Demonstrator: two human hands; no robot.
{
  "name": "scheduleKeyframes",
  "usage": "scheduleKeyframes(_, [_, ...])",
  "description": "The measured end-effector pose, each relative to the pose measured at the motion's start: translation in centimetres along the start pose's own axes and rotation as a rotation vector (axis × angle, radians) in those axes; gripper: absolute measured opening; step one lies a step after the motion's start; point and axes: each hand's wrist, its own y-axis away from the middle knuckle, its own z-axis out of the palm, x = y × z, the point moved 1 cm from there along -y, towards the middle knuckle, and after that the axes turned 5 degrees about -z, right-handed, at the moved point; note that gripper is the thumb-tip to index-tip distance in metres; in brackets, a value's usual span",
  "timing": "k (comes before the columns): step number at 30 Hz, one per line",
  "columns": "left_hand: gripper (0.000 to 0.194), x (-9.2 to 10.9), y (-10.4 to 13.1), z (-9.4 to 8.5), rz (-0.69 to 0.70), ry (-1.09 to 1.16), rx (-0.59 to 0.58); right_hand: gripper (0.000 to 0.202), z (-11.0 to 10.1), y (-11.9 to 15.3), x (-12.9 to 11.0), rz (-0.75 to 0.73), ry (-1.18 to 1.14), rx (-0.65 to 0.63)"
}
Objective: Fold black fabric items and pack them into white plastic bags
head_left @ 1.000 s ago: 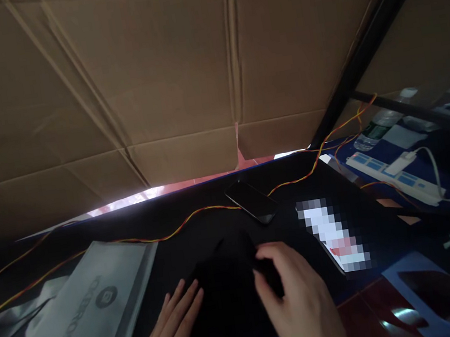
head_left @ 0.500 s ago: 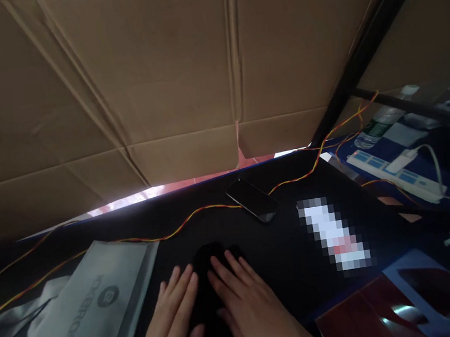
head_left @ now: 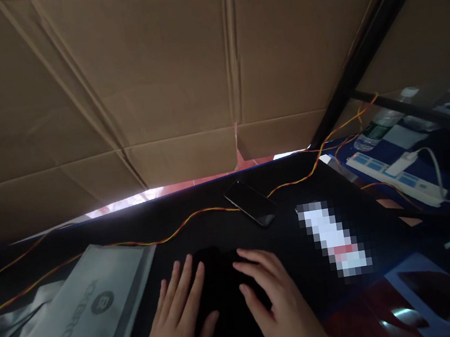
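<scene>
My left hand (head_left: 179, 316) lies palm down with its fingers spread on the black tabletop (head_left: 214, 237), to the right of a frosted zip bag with a printed logo (head_left: 81, 314). To its right is my right hand (head_left: 273, 296), fingers apart and a little bent, with nothing seen in it. A dark patch between the hands is too dim to make out. Beyond the right hand, a black phone (head_left: 251, 203) lies face up. Further right, a bright slim object (head_left: 332, 237) is pixelated.
Cardboard sheets (head_left: 169, 75) stand behind the table. A red and yellow twisted wire (head_left: 201, 211) runs across it. At the right are a power strip (head_left: 396, 179), a plastic bottle (head_left: 383, 122), a dark frame bar (head_left: 360, 52) and glossy red and blue packaging (head_left: 397, 300).
My right hand has moved right and its fingers have bent, with the thumb now showing apart. The fingers of my left hand have spread wider. The gap between the hands has grown.
</scene>
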Motion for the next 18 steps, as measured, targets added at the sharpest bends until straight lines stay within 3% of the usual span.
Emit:
scheduleKeyframes(2, [0.07,0.2,0.0,-0.6,0.042,0.006,0.014,0.045,-0.9,-0.2,0.2,-0.006,0.063,-0.042])
scheduleKeyframes(4, [0.068,0.6,0.1,-0.5,0.144,-0.014,0.006,0.052,-1.3,-0.2,0.3,-0.044,0.113,-0.178])
scheduleKeyframes(7, [0.067,1.1,0.5,-0.1,0.232,-0.073,-0.028,0.066,-1.0,0.4,0.3,-0.139,0.168,-0.376])
scheduleKeyframes(9, [0.066,0.8,0.9,-0.5,0.241,-0.098,-0.065,0.071,-0.6,1.1,0.4,-0.178,0.193,-0.424])
scheduleKeyframes(11, [0.063,-0.4,1.5,-1.6,0.194,-0.095,-0.078,0.069,-0.5,1.7,0.6,-0.19,0.205,-0.412])
scheduleKeyframes(14, [0.061,-4.0,3.0,-3.3,-0.061,-0.115,0.01,0.057,-1.2,2.4,0.8,-0.181,0.189,-0.308])
scheduleKeyframes(16, [0.059,-6.6,4.3,-3.8,-0.235,-0.163,0.067,0.048,-1.9,2.6,0.8,-0.16,0.173,-0.197])
scheduleKeyframes(18, [0.055,-8.6,5.6,-3.6,-0.286,-0.194,0.078,0.043,-2.3,2.7,0.7,-0.14,0.158,-0.099])
